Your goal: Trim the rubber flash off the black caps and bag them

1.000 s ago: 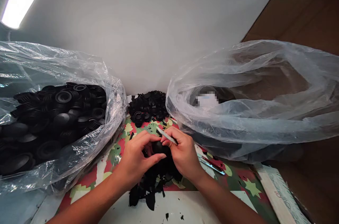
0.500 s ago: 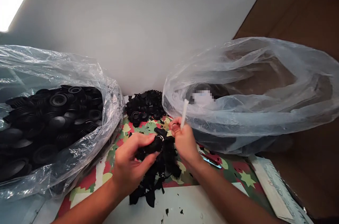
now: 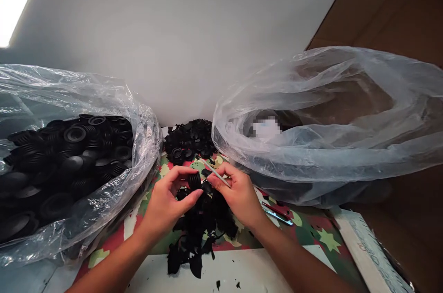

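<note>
A black ribbed rubber part (image 3: 194,181) is pinched between the thumb and fingers of my left hand (image 3: 169,196). My right hand (image 3: 240,194) is closed around a thin whitish stick (image 3: 215,173), which slants up and to the left past its fingertips. Close to the right fingertips is a small dark scrap (image 3: 206,172); whether they touch it I cannot tell. Torn black rubber scraps (image 3: 207,214) lie heaped under both hands, and some spill onto the white sheet (image 3: 242,265) in front.
On the left, a clear plastic bag (image 3: 147,145) holds many ribbed black rubber parts (image 3: 74,134). A second clear bag (image 3: 332,164) stands open on the right. Behind lies another black heap (image 3: 192,138). A red and silver tool (image 3: 277,213) rests beside my right wrist, near a cardboard edge (image 3: 360,242).
My right hand has turned and moved down and left toward the left hand, tipping the stick from upright to slanted. My left hand now shows the part's ribbed side.
</note>
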`<state>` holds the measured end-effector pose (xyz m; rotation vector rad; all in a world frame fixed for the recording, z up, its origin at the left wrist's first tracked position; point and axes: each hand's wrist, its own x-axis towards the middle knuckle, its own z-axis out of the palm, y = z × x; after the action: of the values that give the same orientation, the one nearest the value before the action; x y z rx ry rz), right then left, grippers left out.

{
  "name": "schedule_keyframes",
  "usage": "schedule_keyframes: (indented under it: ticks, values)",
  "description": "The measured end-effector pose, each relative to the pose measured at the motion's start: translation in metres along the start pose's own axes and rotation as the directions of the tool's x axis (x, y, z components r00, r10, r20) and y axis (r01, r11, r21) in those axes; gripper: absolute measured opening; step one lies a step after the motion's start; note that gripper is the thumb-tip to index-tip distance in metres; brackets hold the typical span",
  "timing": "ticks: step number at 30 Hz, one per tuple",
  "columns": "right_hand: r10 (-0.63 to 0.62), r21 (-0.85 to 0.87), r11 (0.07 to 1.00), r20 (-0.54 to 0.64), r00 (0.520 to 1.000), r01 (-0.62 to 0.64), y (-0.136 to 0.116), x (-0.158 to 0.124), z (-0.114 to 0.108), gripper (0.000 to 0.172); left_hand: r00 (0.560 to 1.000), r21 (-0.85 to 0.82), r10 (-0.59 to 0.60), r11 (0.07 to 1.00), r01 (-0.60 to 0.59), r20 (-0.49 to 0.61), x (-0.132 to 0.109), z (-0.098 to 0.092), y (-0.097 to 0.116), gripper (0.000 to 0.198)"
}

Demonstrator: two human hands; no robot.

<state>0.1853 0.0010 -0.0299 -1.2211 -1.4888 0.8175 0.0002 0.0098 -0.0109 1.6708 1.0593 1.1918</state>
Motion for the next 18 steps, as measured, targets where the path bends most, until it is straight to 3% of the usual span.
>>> schedule_keyframes:
  ticks: [3,8,14,18]
  values:
    - [-0.021,0.164,0.986,0.000,1.000,0.021,-0.009,-0.005,0.004,0.017,1.000,0.027,0.016,1.000,-0.016,0.018,-0.002,0.001,0.000,0.023]
    - [-0.158,0.085,0.984,0.017,0.987,0.156,-0.017,-0.009,0.005,0.012,0.998,0.052,0.045,0.998,-0.047,0.045,-0.005,0.001,0.003,0.016]
    - [-0.063,0.165,0.984,-0.045,0.997,0.069,-0.018,-0.008,0.005,0.012,0.998,-0.106,-0.052,0.993,0.048,-0.041,-0.009,0.002,0.006,0.017]
    - [-0.140,0.082,0.987,0.006,0.990,0.139,-0.020,-0.008,0.002,0.015,0.999,-0.081,-0.041,0.996,0.039,-0.014,-0.008,0.001,0.008,0.012]
